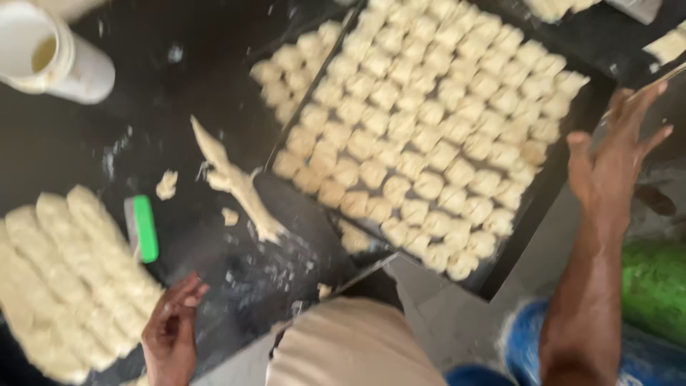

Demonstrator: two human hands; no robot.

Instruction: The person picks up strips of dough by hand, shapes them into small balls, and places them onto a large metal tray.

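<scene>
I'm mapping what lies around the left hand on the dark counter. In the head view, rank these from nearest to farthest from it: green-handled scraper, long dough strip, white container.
From the left hand:
1. Green-handled scraper, just above it.
2. Long dough strip, up and to the right, mid-counter.
3. White container, far top-left corner.
</scene>
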